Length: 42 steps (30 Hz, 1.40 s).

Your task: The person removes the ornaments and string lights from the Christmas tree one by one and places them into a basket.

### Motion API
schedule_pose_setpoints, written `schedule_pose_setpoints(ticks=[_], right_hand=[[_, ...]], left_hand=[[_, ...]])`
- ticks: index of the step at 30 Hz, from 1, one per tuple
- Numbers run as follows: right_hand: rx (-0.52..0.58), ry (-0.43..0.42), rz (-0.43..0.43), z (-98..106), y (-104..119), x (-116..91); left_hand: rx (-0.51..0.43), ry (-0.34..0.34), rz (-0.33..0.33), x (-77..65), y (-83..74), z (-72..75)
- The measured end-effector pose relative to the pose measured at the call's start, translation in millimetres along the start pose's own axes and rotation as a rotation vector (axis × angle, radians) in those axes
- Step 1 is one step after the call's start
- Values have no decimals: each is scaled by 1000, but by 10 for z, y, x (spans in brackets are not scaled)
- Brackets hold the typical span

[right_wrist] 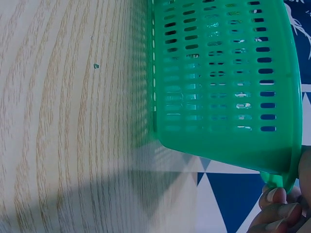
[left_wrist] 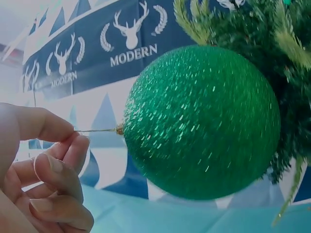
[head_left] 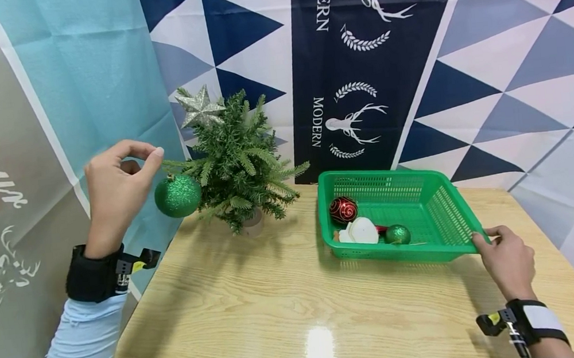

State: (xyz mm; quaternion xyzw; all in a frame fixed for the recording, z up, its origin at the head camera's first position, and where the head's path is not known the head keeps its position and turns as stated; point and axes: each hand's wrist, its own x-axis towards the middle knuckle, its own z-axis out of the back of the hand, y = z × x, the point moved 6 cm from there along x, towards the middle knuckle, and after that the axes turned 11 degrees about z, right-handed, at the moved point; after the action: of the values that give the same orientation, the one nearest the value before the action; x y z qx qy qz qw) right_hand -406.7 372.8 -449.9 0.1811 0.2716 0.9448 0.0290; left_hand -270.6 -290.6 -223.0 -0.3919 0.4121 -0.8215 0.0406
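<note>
The large green ball point(head_left: 178, 196) hangs in the air over the left side of the table point(head_left: 259, 320), just beside the lower left branches of a small tree point(head_left: 241, 160); whether it touches them cannot be told. A thin gold thread point(left_wrist: 99, 130) ties it to the left hand point(head_left: 119, 186), whose thumb and index finger pinch the thread's end while the other fingers curl loosely. That fine hold is likely the weak point: if the fingertips slip, the ball could drop and roll off the table. Pushed in too low, it might also snag on the needles, and its weight on one thin branch could make the loop slide off or tip the light-looking tree. The silver star point(head_left: 200, 108) near the treetop could be knocked by a careless wrist.

Farther right, the right hand point(head_left: 510, 261) pinches the near right corner of the green basket point(head_left: 403, 253). A tug there could shift the basket and set its red ball point(head_left: 343, 210) and small green ball point(head_left: 398, 234) rolling against the white ornament point(head_left: 362, 231).
</note>
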Motion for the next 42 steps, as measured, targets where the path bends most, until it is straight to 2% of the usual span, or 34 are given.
schedule_pose_setpoints(ticks=[14, 21, 33, 38, 42], right_hand=[[1, 1, 0, -13, 5, -18], [-2, 3, -5, -19, -7, -25], [7, 2, -13, -17, -25, -33], [8, -2, -24, -9, -17, -24], [2, -6, -28, 0, -16, -25]], left_hand=[[8, 87, -203, -141, -187, -255], [10, 97, -243, -139, -275, -331], [-1, 172, -281, -206, -374, -592], [2, 176, -319, -223, -409, -693], [-3, 198, -320, -237, -432, -770]])
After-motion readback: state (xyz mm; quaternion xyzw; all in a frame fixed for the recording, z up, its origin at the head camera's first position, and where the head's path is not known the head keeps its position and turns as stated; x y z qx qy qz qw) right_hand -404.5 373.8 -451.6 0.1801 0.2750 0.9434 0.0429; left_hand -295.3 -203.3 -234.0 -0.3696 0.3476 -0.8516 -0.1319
